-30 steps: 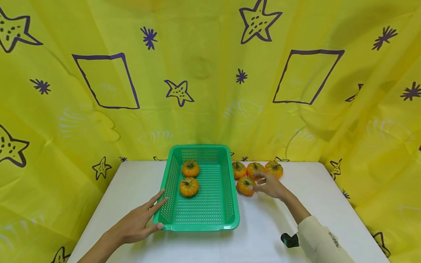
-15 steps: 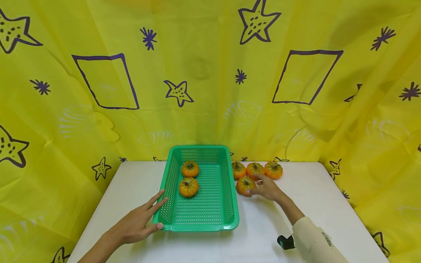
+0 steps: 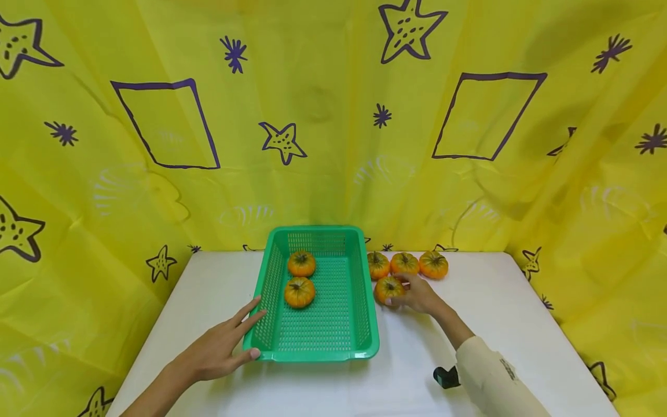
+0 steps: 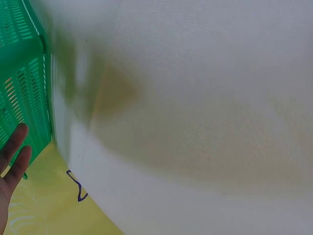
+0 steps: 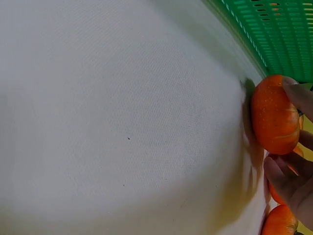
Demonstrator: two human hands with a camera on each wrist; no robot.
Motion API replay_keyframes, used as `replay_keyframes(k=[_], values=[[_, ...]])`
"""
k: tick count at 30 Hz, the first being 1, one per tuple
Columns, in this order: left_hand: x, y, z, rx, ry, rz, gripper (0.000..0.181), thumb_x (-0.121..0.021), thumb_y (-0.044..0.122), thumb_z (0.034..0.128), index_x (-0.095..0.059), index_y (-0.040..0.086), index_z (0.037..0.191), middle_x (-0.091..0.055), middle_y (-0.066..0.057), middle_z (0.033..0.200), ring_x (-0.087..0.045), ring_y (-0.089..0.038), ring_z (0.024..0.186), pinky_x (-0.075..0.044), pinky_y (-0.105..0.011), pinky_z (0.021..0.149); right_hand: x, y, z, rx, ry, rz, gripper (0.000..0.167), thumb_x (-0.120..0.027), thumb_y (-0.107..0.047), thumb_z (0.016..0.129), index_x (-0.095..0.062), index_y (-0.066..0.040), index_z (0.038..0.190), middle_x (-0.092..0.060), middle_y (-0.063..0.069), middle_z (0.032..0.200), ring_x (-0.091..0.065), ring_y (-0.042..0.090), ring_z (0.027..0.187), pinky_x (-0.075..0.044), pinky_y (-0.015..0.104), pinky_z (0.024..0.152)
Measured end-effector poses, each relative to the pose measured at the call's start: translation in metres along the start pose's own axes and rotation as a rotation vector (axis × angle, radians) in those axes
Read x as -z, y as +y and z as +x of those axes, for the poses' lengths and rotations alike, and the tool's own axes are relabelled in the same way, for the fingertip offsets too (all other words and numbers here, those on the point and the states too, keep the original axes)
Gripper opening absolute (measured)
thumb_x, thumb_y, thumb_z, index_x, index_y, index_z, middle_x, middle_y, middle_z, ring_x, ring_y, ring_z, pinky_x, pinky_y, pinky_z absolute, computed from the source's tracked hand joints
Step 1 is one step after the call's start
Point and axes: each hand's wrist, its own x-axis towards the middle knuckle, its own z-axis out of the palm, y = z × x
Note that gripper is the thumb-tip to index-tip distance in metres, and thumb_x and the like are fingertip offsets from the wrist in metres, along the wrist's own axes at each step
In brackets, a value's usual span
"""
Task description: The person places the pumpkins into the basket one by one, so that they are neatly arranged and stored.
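Observation:
A green plastic basket (image 3: 372, 346) stands mid-table, with two small orange pumpkins inside along its left half, the nearer pumpkin (image 3: 299, 292) and the farther pumpkin (image 3: 301, 264). My left hand (image 3: 219, 347) rests with spread, straight fingers against the basket's near left corner; in the left wrist view its fingertips (image 4: 19, 132) lie by the mesh wall. Just right of the basket, my right hand (image 3: 419, 295) grips another pumpkin (image 3: 388, 289) between thumb and curled fingers. The right wrist view has this pumpkin (image 5: 274, 117) low at the table, the thumb (image 5: 296, 95) on one side.
Behind the gripped one, three more pumpkins stand in a row: left pumpkin (image 3: 377, 266), middle pumpkin (image 3: 405, 263), right pumpkin (image 3: 433, 265). A yellow patterned curtain (image 3: 333, 191) borders the white table (image 3: 479, 301). A dark object (image 3: 446, 377) sticks out beside the right sleeve.
My right hand has moved a little left and closed its thumb and fingers round the front pumpkin. The left hand and the basket have stayed in place.

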Motion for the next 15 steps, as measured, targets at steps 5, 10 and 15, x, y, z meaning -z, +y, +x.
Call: replay_keyframes(k=[5, 10, 15], values=[[0.0013, -0.0004, 0.0021, 0.003, 0.001, -0.009, 0.07, -0.064, 0.043, 0.0962, -0.04, 0.012, 0.155, -0.024, -0.008, 0.166, -0.061, -0.037, 0.124, -0.055, -0.052, 0.088, 0.0007, -0.0004, 0.0026, -0.022, -0.005, -0.001, 0.072, -0.084, -0.022, 0.082, -0.051, 0.005, 0.14, -0.057, 0.028, 0.134, -0.059, 0.044, 0.118, -0.052, 0.053, 0.097], [0.0001, -0.0006, 0.0021, 0.018, -0.012, -0.023, 0.071, -0.063, 0.043, 0.0963, -0.038, 0.015, 0.156, -0.021, -0.006, 0.167, -0.061, -0.037, 0.125, -0.055, -0.052, 0.089, -0.0003, 0.0005, 0.0039, -0.031, -0.004, 0.001, 0.071, -0.084, -0.022, 0.081, -0.052, 0.004, 0.14, -0.058, 0.028, 0.134, -0.059, 0.044, 0.118, -0.051, 0.053, 0.097], [-0.0013, -0.0005, 0.0004, 0.022, -0.005, -0.025, 0.07, -0.064, 0.042, 0.096, -0.039, 0.016, 0.156, -0.022, -0.006, 0.167, -0.061, -0.036, 0.124, -0.055, -0.052, 0.089, -0.0037, 0.0005, 0.0037, -0.024, -0.002, 0.006, 0.072, -0.086, -0.022, 0.08, -0.053, 0.003, 0.139, -0.06, 0.026, 0.132, -0.059, 0.042, 0.118, -0.052, 0.052, 0.096]])
